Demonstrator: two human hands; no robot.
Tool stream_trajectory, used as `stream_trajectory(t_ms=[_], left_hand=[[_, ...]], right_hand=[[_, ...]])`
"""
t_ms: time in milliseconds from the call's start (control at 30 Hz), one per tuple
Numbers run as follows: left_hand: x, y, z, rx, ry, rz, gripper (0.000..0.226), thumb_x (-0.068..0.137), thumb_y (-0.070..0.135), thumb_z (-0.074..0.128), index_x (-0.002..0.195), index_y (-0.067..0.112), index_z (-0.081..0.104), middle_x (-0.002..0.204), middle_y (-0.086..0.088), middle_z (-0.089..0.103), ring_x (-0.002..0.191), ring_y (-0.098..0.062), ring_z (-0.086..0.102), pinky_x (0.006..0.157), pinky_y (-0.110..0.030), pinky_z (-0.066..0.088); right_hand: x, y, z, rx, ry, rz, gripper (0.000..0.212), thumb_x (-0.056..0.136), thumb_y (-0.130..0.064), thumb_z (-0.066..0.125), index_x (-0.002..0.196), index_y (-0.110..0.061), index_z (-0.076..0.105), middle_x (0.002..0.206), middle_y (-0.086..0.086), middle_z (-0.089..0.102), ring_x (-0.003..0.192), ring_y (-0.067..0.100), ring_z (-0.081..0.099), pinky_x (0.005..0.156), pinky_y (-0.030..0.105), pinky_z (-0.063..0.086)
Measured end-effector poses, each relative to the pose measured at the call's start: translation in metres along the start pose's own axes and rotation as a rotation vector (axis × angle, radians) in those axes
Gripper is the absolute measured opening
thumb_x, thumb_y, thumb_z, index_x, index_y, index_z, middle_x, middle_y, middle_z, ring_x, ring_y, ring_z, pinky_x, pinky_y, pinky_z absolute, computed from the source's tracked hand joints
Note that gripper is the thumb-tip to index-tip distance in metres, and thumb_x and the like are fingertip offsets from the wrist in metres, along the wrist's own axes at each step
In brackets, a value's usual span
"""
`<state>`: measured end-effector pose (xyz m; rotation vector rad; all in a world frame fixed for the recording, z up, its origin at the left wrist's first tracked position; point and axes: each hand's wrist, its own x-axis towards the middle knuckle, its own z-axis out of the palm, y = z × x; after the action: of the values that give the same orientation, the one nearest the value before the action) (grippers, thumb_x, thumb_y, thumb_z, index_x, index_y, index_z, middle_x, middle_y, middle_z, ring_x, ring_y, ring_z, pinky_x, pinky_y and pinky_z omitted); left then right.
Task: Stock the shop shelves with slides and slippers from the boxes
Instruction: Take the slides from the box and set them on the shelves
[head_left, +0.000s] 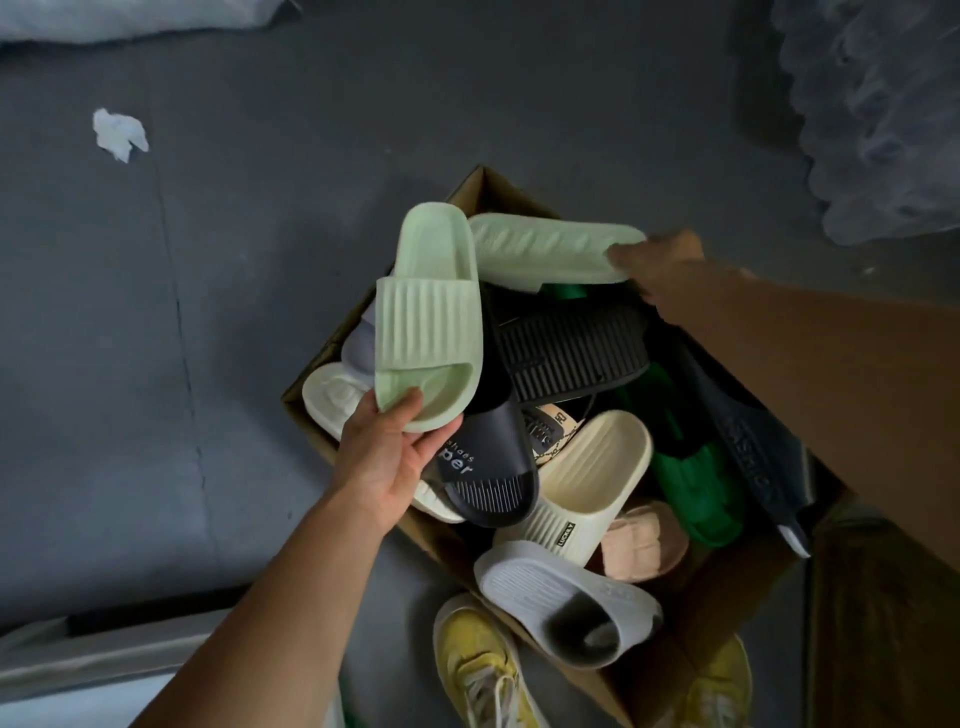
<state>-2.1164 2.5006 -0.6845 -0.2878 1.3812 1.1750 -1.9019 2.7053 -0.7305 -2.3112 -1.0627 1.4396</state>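
Pale green rubber showed in both hands: the left hand (382, 457) pinched the heel of one green slide (428, 317) between thumb and fingers, holding it strap-up above the open cardboard box (727, 592), while the right hand (665, 270) closed its fingers on the end of a matching green slide (545, 249), turned sole-up over the far side of the box. Below them the box stood on a dark grey floor (208, 312) and was heaped with loose footwear: a black ribbed sole (571, 353), a navy slide (488, 467) with white lettering, a cream slide (587, 478), a bright green slide (691, 478), a peach one (639, 540), and a white slide (566, 597) hanging over the near edge. Yellow shoes (478, 660) on the person's feet showed just beside the box's near corner. A crumpled scrap of white paper (118, 134) lay on the floor, well apart from everything.
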Motion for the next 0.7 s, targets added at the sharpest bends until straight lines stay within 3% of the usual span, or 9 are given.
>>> stream_trajectory(t_ms=[100, 167, 333, 433, 567, 700], left_hand=[[-0.009, 0.003, -0.003, -0.011, 0.003, 0.003, 0.032, 0.094, 0.000, 0.055, 0.124, 0.009, 0.057, 0.119, -0.011, 0.070, 0.103, -0.028, 0.070, 0.077, -0.041, 0.061], [-0.016, 0.007, -0.002, -0.032, 0.017, 0.015, 0.033, 0.094, 0.000, 0.055, 0.125, 0.011, 0.057, 0.119, -0.010, 0.070, 0.102, -0.027, 0.071, 0.074, -0.039, 0.061], [-0.037, 0.016, 0.006, -0.056, 0.063, 0.037, 0.035, 0.095, -0.001, 0.054, 0.127, 0.013, 0.058, 0.119, -0.011, 0.070, 0.101, -0.028, 0.071, 0.072, -0.038, 0.061], [-0.052, 0.020, 0.015, -0.050, 0.070, 0.044, 0.037, 0.094, -0.001, 0.054, 0.130, 0.010, 0.056, 0.118, -0.013, 0.069, 0.099, -0.028, 0.071, 0.071, -0.038, 0.061], [-0.070, 0.021, 0.027, -0.065, 0.065, 0.053, 0.036, 0.095, -0.001, 0.054, 0.129, 0.009, 0.056, 0.119, -0.015, 0.068, 0.100, -0.029, 0.070, 0.072, -0.038, 0.062], [-0.081, 0.014, 0.034, -0.079, 0.071, 0.047, 0.034, 0.095, -0.001, 0.054, 0.127, 0.009, 0.057, 0.119, -0.015, 0.068, 0.101, -0.030, 0.069, 0.072, -0.039, 0.062]], right_hand=[[-0.024, -0.002, 0.004, 0.128, -0.122, 0.008, 0.034, 0.075, -0.029, 0.078, 0.099, -0.015, 0.058, 0.080, 0.002, 0.059, 0.069, 0.013, 0.056, 0.052, 0.026, 0.048], [-0.039, 0.000, 0.004, 0.129, -0.151, 0.001, 0.018, 0.079, -0.016, 0.076, 0.090, -0.017, 0.061, 0.071, 0.003, 0.057, 0.060, 0.013, 0.053, 0.045, 0.023, 0.044], [-0.088, 0.007, -0.016, 0.077, -0.199, -0.008, 0.024, 0.078, -0.015, 0.075, 0.100, -0.011, 0.068, 0.071, 0.006, 0.057, 0.060, 0.018, 0.053, 0.052, 0.027, 0.045], [-0.118, 0.013, -0.036, -0.065, -0.150, -0.252, 0.022, 0.078, -0.018, 0.074, 0.098, -0.015, 0.065, 0.079, -0.001, 0.062, 0.067, 0.015, 0.059, 0.057, 0.029, 0.050], [-0.149, 0.037, -0.065, -0.514, 0.001, -0.664, 0.022, 0.081, -0.021, 0.072, 0.101, -0.022, 0.062, 0.100, -0.006, 0.060, 0.075, 0.015, 0.056, 0.061, 0.027, 0.043], [-0.155, 0.066, -0.088, -0.584, -0.023, -0.723, 0.022, 0.084, -0.005, 0.065, 0.103, -0.014, 0.060, 0.112, 0.002, 0.055, 0.074, 0.021, 0.059, 0.055, 0.026, 0.042]])
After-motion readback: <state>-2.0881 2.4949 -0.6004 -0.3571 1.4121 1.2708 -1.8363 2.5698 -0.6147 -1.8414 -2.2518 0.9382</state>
